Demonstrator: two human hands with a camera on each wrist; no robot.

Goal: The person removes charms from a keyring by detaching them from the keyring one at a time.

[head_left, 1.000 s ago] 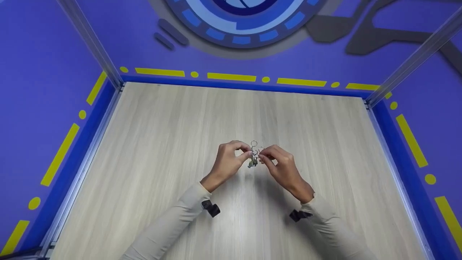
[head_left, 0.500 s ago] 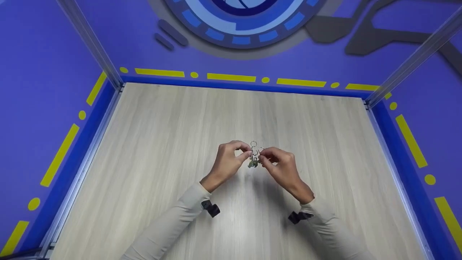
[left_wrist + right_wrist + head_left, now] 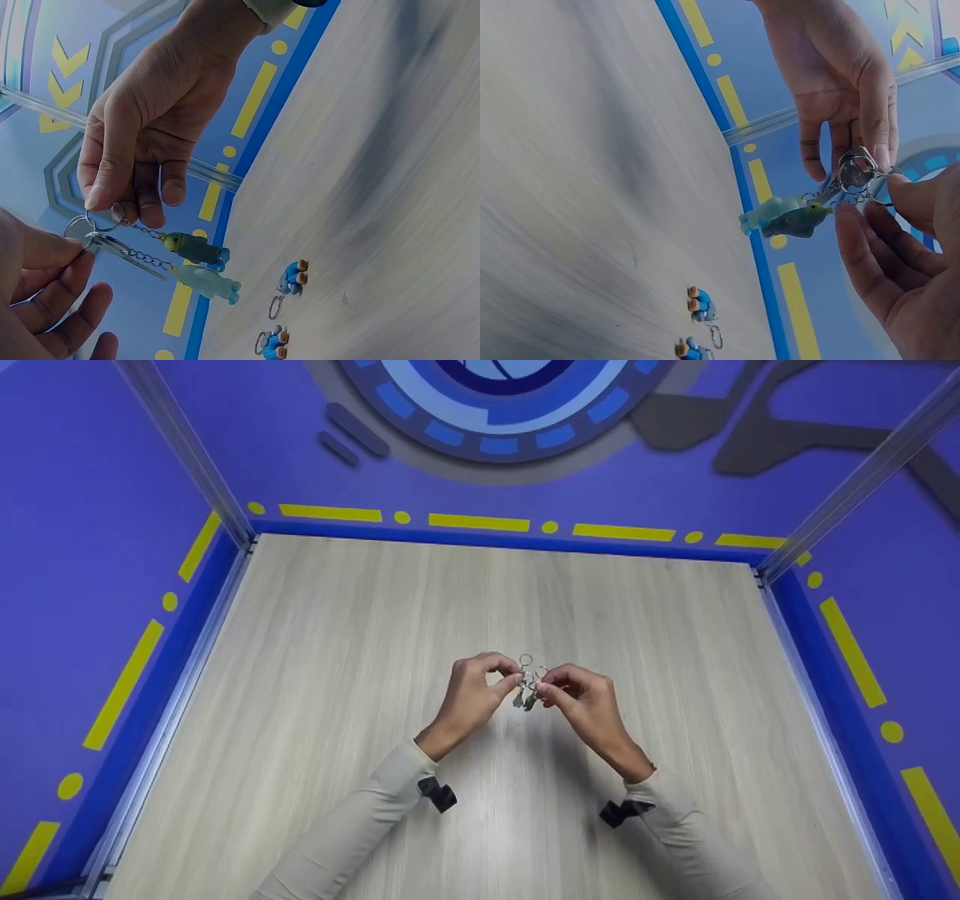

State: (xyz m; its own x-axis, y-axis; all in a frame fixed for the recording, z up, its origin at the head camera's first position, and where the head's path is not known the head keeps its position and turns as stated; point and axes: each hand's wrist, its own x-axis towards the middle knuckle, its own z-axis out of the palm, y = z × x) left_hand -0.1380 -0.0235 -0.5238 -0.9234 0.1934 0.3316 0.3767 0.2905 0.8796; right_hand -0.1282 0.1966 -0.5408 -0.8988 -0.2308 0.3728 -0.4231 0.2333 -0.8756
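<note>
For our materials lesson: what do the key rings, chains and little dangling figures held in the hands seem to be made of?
Key rings and chains: likely metal, thin, silvery, glinting. Figures: probably moulded plastic or rubber, matte pale green, with smooth rounded shapes. The left hand and right hand pinch the rings.

Both hands, left hand (image 3: 472, 695) and right hand (image 3: 586, 706), raised with fingers pinched together

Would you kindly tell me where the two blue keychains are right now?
The blue keychains lie on the table in both wrist views, below the green charms held between both hands.
</note>
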